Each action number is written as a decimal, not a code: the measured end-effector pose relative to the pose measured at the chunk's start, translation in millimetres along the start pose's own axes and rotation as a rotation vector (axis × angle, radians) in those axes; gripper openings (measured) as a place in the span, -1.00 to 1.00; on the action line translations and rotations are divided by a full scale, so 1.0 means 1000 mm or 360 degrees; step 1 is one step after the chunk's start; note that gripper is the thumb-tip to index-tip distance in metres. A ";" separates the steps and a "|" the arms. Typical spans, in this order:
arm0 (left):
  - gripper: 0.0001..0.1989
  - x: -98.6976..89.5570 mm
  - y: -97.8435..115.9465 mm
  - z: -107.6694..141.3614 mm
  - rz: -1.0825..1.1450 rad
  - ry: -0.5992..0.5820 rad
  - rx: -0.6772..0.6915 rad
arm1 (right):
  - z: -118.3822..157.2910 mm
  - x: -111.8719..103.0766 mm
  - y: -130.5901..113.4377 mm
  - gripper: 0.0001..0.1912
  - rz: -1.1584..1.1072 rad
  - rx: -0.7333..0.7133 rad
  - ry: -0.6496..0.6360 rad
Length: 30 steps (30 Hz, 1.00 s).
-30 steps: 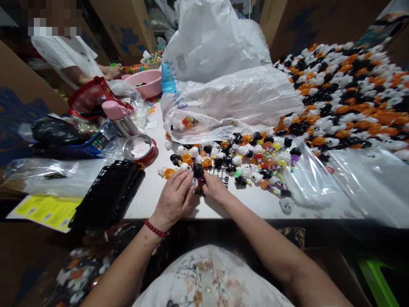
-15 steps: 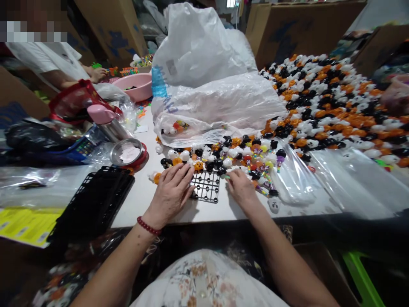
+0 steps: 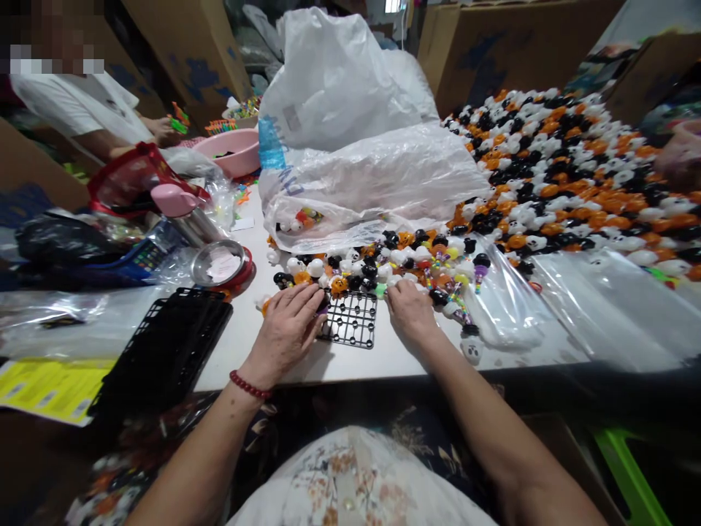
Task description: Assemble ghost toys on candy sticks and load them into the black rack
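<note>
A black plastic grid (image 3: 355, 319) lies flat on the white table in front of me. My left hand (image 3: 288, 325) covers its left side, thumb and fingers closed around a small purple-and-black toy (image 3: 322, 305) that is mostly hidden. At the grid's upper right corner, my right hand (image 3: 410, 310) is closed, its fingertips at a small light-green toy piece (image 3: 380, 290). Just beyond both hands spreads a row of small figure toys (image 3: 355, 270) in white, black and orange, some with colourful tubes. A white skull-faced toy with a black hat (image 3: 471, 347) lies right of my right forearm.
Black grids (image 3: 164, 343) are stacked at left, near a metal bowl (image 3: 217, 264) and a pink-lidded flask (image 3: 183, 212). A large white bag (image 3: 355, 161) stands behind. Clear bags (image 3: 509, 299) and a big toy heap (image 3: 575, 175) lie right. A co-worker (image 3: 104, 109) handles colourful pieces.
A purple-and-black toy now shows under my left fingers. My right hand has shifted slightly up, and more of the green piece shows. The co-worker's hand has raised the colourful pieces.
</note>
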<state>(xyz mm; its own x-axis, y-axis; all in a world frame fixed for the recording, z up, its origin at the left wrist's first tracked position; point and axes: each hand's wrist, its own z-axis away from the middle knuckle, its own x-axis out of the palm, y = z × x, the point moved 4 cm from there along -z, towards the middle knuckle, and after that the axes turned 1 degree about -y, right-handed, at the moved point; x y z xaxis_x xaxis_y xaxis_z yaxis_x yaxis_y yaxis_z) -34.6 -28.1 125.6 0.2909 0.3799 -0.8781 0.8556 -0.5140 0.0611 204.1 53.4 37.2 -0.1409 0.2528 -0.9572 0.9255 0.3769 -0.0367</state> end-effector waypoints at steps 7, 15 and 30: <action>-0.61 0.001 -0.005 0.000 0.0098 0.0017 -0.0031 | -0.025 -0.008 -0.032 -0.84 -0.0992 0.0023 0.0258; -0.63 0.001 -0.006 -0.004 0.0221 0.0021 -0.0008 | -0.046 0.026 -0.100 -0.82 -0.1932 0.0197 -0.0159; -0.59 0.003 -0.012 -0.005 0.0224 -0.0021 -0.0030 | -0.053 0.022 -0.106 -0.76 -0.1555 -0.0082 -0.0252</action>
<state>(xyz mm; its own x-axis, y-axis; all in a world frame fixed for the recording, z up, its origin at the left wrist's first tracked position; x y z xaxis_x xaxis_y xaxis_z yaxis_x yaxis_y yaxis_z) -41.5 -16.9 124.3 0.4033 0.2949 -0.8662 0.8145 -0.5471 0.1929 84.8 66.2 35.1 -0.7820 -0.3104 -0.5405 0.4107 0.3957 -0.8214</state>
